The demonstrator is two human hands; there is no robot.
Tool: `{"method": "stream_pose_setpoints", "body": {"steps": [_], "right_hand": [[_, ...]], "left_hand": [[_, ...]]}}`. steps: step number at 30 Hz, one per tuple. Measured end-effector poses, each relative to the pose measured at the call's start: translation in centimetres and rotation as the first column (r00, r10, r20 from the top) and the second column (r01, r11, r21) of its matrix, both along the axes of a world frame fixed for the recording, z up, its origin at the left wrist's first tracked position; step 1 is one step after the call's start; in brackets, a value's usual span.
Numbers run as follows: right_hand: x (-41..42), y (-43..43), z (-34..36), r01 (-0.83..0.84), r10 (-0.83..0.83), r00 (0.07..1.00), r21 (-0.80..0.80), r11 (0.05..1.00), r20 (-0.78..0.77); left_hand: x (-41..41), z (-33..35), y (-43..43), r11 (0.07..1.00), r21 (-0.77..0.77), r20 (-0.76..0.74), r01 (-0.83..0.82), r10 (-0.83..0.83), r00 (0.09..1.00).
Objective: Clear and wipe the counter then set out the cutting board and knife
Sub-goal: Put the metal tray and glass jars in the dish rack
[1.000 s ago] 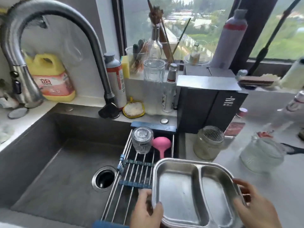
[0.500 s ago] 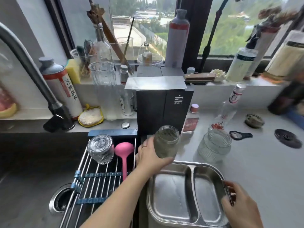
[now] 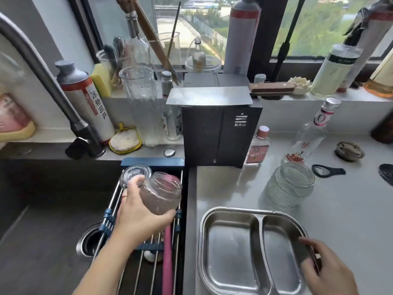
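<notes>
The left hand (image 3: 138, 211) is wrapped around a small glass jar (image 3: 161, 193), tilted with its mouth toward the upper right, held over the roll-up drying rack (image 3: 146, 248) that spans the right part of the sink (image 3: 42, 220) at lower left of the frame. Just behind the jar, an upturned glass (image 3: 135, 174) stands on the rack, and a pink ladle (image 3: 167, 252) lies along the bars beneath. The right hand (image 3: 327, 271), at lower right, pinches the right rim of a two-compartment steel tray (image 3: 253, 250) that sits flat on the counter (image 3: 350, 209); the fingers are closed on the rim.

Judged from this, clearing is under way but far from finished. Left on the counter are a ribbed glass jar (image 3: 290, 185) just above the tray, a tall clear bottle (image 3: 312, 135) and a small flat bottle (image 3: 258, 145) beside the dark appliance (image 3: 221, 133), a bottle opener (image 3: 327, 171) and a round metal lid (image 3: 348, 151) at right centre.

No wiping looks done yet — no cloth is in either hand. No cutting board can be made out. What looks like a cleaver (image 3: 212, 95) lies flat on top of the appliance, its wooden handle toward the window sill; it may be the knife, not yet set out.
</notes>
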State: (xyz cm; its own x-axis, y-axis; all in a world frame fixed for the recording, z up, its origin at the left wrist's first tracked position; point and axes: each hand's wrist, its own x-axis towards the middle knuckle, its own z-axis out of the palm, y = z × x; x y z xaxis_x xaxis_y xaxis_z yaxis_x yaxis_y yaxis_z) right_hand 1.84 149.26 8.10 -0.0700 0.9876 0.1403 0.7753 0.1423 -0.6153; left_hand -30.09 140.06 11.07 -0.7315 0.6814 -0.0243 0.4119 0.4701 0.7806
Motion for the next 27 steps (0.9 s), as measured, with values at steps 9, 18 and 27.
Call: {"method": "stream_pose_setpoints", "body": {"steps": [9,18,27], "right_hand": [[1.2,0.5,-2.4,0.053,-0.054,0.998,-0.090,0.995,-0.015],[0.6,-0.1,-1.3,0.108,-0.113,0.990,-0.063,0.992,-0.085],[0.5,-0.6,0.1,0.035,-0.060,0.984,-0.150,0.988,-0.169]], "left_hand": [[-5.1,-1.2,-1.8,0.739,-0.661,-0.431,-0.129,-0.234,0.871],[-5.0,-5.4,-1.2,0.903,-0.412,-0.443,-0.122,-0.081,0.893],[-1.5,-4.0,-1.0,0.933,-0.259,-0.338,-0.248,0.152,0.929]]}}
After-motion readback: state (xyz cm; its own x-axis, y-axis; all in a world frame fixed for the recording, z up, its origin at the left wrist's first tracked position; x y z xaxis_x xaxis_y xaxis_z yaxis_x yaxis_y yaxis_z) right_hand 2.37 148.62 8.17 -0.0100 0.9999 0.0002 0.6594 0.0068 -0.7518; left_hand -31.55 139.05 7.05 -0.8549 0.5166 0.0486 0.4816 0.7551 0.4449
